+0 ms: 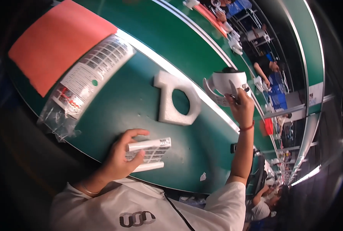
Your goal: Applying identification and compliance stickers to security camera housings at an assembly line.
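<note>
My left hand (122, 157) is closed on a white printed sheet (153, 153) near the table's front edge. The sheet carries a grid of small print, and its two long edges look rolled up. Farther off to the right, my right hand (241, 103) grips a white rounded device (228, 81) with curved arms and a dark top. It is held up at the table's far rail; the fingers hide part of its side. Between my hands, a white foam packing piece (164, 104) with a large round hole lies on the green table (140, 104).
A clear plastic bag of printed sheets (86, 82) lies at the left beside an orange-red mat (60, 42). A pale metal rail (152, 54) borders a green surface (160, 23) beyond. A paper scrap (203, 176) sits near the front edge. People work at the far right.
</note>
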